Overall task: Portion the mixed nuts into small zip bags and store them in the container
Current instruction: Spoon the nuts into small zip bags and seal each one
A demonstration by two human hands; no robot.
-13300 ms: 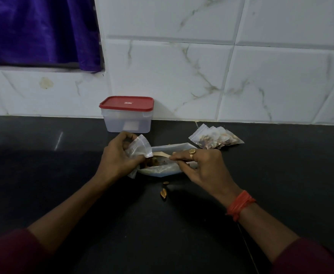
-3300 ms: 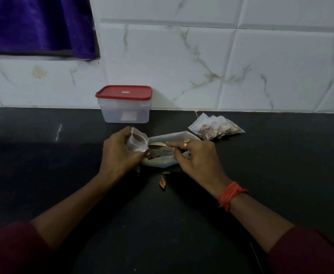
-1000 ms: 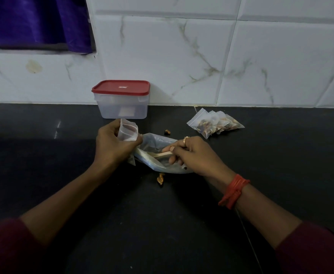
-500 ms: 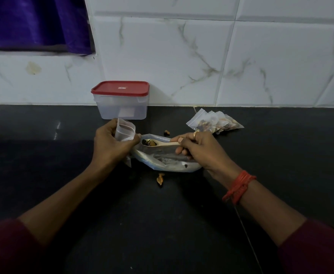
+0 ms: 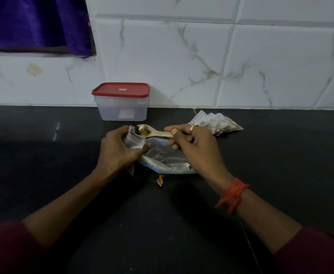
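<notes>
My left hand [image 5: 117, 150] grips a small clear zip bag [image 5: 133, 140] with its mouth held up. My right hand [image 5: 194, 146] holds a wooden spoon [image 5: 155, 132] by the handle; its bowl carries a few nuts and hovers at the mouth of the small bag. Below both hands a large clear bag [image 5: 167, 161] of mixed nuts lies flat on the black counter [image 5: 43, 175]. Several filled small zip bags [image 5: 219, 123] lie in a pile at the right, near the wall. A clear container [image 5: 122, 110] with a red lid [image 5: 120, 89] stands closed against the wall.
A loose nut [image 5: 160, 180] lies on the counter just in front of the large bag. White marble tiles form the wall behind. A purple curtain [image 5: 33, 22] hangs at the upper left.
My right hand lifted the spoon with nuts out of the large bag and moved it left and up to the mouth of the small bag. My left hand stayed in place.
</notes>
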